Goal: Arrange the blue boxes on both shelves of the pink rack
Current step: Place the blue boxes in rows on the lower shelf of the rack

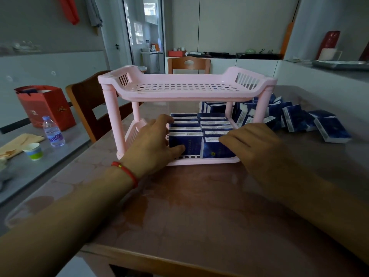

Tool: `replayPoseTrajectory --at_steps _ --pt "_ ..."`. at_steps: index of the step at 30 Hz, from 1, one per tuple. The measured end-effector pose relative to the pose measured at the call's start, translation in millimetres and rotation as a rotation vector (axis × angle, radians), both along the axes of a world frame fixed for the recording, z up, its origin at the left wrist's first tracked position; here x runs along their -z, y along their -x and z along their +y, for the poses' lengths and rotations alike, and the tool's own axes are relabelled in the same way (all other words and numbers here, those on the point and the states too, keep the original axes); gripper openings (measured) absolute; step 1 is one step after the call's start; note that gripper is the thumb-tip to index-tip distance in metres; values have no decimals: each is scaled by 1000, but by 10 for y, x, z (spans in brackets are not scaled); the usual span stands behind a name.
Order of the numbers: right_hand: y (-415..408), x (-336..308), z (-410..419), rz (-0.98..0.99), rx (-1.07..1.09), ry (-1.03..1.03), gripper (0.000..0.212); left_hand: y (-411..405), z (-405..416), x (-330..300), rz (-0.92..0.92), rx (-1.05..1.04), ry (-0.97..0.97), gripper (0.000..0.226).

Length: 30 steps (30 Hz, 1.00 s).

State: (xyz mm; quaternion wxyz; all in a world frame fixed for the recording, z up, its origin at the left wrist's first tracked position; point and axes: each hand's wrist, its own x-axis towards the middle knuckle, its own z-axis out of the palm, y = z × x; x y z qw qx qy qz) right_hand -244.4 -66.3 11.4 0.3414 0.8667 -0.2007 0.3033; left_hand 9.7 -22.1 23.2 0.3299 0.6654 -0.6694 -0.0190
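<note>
The pink rack (185,90) is stood on the counter (199,206), its upper shelf bare, blue boxes (199,126) packed upright in two rows on the lower shelf. More boxes (299,120) are heaped behind-right. The front boxes are touched by the left hand (151,142) and right hand (257,144), fingers loosely curved, nothing gripped

The room was dim, its pale grey walls (50,27) lit mostly by a glass door (143,27) at the back. A wooden table (199,206) with a glossy reddish top filled the foreground. 2 wooden chairs stood by it: 1 (87,108) at its left side, another (188,64) beyond its far end. A white counter (249,63) ran along the back wall, cluttered with dark, indistinct items.
</note>
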Motion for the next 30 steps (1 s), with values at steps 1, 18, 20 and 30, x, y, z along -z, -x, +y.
replayPoseTrajectory --at_steps 1,18,20,30 --pt "-6 4 2 -5 4 -1 31 4 1 2 -3 -2 1 70" --pt "-84 106 -89 10 49 -1 30 10 24 35 -49 -16 61 69" --pt "-74 107 -80 11 40 -25 33 10 32 36 -46 -15 59 69" --pt "-28 -80 151 -23 -42 -87 21 81 219 23 -154 -17 115 70"
